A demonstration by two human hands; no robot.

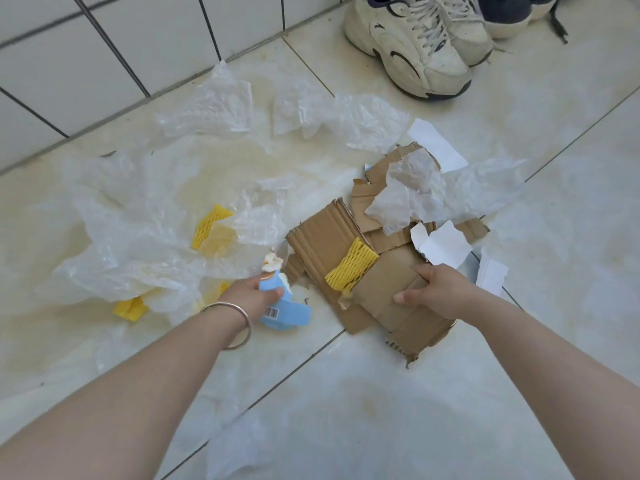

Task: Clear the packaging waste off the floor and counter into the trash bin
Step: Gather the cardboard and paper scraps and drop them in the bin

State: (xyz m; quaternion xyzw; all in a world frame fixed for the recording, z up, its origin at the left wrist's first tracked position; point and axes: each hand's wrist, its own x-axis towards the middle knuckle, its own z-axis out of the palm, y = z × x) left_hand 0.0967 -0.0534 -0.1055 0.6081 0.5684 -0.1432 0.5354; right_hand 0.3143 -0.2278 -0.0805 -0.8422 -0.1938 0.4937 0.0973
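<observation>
**Both hands on floor waste: carton in left, cardboard in right**

Left hand [254, 296]: fingers curled round a light-blue carton [283, 311]. The carton bears a barcode and is torn open at its upper end. It sits just above the floor [381, 410], at the near edge of the plastic film [138, 237]. A metal bangle [231, 323] circles the left wrist.

Right hand [436, 289]: grips the near sheet of the cardboard [398, 306], thumb on top at the far edge, fingers curled over the left edge. Whether the sheet is lifted clear of the floor cannot be told.

Cardboard: several torn brown pieces lie stacked and overlapping, right of centre. A yellow foam net [351, 265] lies on the stack, just beside the right hand's fingers.

Other waste on the floor:
- Clear plastic film, crumpled, spread wide across the left half. It covers a second net [209, 225] and a third [131, 308].
- More film [339, 119] lies near the wall [69, 64].
- A further crumpled piece [433, 192] lies on the far end of the cardboard.
- White paper scraps [445, 242] lie on and beside the cardboard's right edge.

Surroundings: a white sneaker [415, 46] stands at the far right, next to a dark shoe [509, 12], well apart from the waste. No bin is in view.
</observation>
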